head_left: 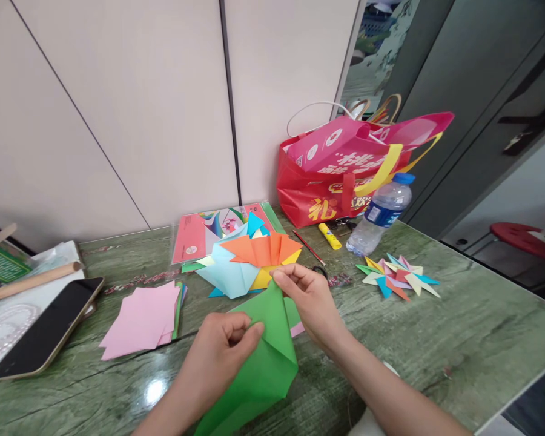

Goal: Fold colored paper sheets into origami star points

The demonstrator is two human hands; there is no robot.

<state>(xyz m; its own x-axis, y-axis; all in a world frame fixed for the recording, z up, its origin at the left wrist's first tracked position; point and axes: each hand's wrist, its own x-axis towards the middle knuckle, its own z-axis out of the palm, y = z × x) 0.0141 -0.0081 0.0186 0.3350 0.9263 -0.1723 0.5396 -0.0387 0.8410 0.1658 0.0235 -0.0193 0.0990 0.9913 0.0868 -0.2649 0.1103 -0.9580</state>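
Observation:
A green sheet of paper, creased and partly folded, is held up between both hands over the table. My left hand is closed, pinching its upper left edge between thumb and fingers. My right hand pinches the pointed top corner. Just behind lie folded paper pieces: an orange one resting over light blue and yellow ones. Part of another green piece with a pink edge shows under my right hand. To the left is a stack of pink paper squares.
A multicoloured paper star lies at the right. Behind are a water bottle, a yellow glue stick, a red pencil, a red bag and a paper pack. A phone lies at the left.

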